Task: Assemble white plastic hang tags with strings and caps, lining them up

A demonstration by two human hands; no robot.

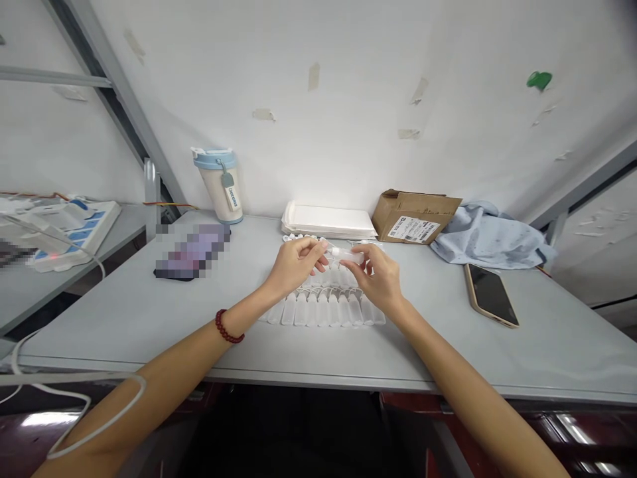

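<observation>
In the middle of the desk my right hand pinches a small translucent white tube-like piece, held level above the desk. My left hand is closed at the piece's left end, thumb against fingers; what sits in its fingertips, perhaps a thin white cord, is too small to make out. Below both hands lie rows of similar translucent white pieces, side by side, with thin white cords at their upper ends. The hands partly cover the upper row.
Behind the hands are a stack of white flat packets and a cardboard box. A pale blue cloth and a phone lie right. Left are a tumbler, a pixelated phone-like object and a power strip.
</observation>
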